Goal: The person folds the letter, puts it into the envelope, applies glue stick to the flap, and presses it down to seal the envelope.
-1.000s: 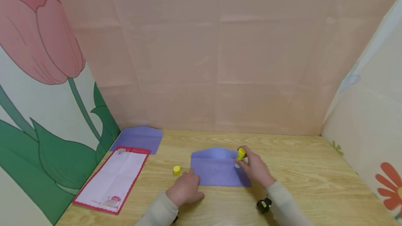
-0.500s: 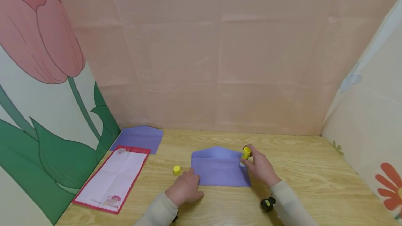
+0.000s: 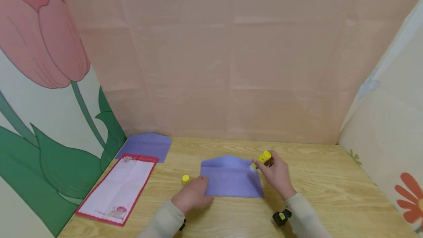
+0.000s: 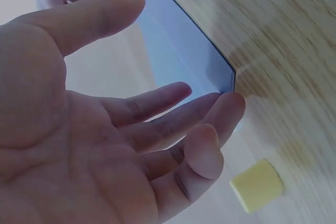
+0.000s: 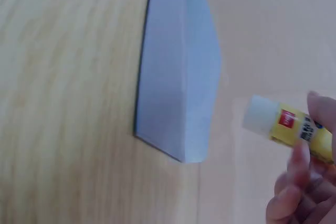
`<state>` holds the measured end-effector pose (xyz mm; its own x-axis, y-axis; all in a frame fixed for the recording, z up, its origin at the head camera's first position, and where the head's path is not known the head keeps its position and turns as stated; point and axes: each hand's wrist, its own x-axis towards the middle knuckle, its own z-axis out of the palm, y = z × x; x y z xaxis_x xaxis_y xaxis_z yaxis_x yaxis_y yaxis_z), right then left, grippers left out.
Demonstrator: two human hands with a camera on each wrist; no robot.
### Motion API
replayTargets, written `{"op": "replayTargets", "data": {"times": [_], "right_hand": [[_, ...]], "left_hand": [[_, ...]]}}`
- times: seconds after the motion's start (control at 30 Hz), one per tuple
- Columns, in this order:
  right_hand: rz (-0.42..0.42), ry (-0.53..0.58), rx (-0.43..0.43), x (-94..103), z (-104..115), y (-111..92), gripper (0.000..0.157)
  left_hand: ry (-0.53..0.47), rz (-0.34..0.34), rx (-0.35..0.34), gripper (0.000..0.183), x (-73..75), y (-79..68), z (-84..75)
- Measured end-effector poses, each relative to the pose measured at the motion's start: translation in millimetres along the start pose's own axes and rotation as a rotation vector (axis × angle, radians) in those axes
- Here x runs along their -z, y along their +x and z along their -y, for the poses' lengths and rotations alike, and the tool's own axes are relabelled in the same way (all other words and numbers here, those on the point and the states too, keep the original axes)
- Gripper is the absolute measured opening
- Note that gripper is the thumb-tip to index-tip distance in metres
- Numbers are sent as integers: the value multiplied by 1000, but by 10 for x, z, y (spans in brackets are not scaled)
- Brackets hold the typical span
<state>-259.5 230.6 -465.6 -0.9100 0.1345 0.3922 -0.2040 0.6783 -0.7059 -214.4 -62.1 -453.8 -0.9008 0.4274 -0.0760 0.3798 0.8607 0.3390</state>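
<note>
A purple envelope [image 3: 231,183] lies on the table in the head view, its flap unfolded toward the back. At its left edge is my left hand [image 3: 192,194], and in the left wrist view its loosely bent fingers [image 4: 173,124] are by the envelope's corner; whether they touch it I cannot tell. My right hand [image 3: 279,175] holds an uncapped yellow glue stick [image 3: 263,158] tilted over the right end of the envelope. The right wrist view shows the white end of this glue stick [image 5: 294,128] apart from the paper. Beside my left hand stands a yellow cap [image 3: 185,179].
A red-bordered sheet of letter paper [image 3: 119,190] lies at the left, overlapping a second purple envelope [image 3: 148,145]. The wooden table [image 3: 317,179] ends at a pinkish back wall [image 3: 231,65], with decorated walls on both sides.
My right hand has moved right and lifted the glue stick off the envelope, tilting it. My left hand has shifted slightly left, and the envelope stays in place.
</note>
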Motion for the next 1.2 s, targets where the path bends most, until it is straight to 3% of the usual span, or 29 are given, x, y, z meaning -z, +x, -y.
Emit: {"op": "replayTargets", "data": {"times": [0.17, 0.33, 0.43, 0.5, 0.7, 1.2], "right_hand": [[14, 111, -90, 21, 77, -13, 39], [1, 107, -26, 25, 154, -27, 31], [11, 96, 17, 19, 196, -42, 31], [28, 95, 35, 10, 218, -56, 30], [88, 88, 34, -13, 236, -125, 30], [131, 41, 86, -47, 170, -164, 30]], "left_hand": [[-10, -77, -2, 51, 14, -2, 22], [42, -308, -5, 22, 43, 24, 73], [50, -429, 37, 20, 68, 46, 133], [58, -465, 80, 21, 76, 55, 188], [56, -427, 172, 27, 61, 61, 337], [44, -331, 256, 33, 42, 53, 492]]}}
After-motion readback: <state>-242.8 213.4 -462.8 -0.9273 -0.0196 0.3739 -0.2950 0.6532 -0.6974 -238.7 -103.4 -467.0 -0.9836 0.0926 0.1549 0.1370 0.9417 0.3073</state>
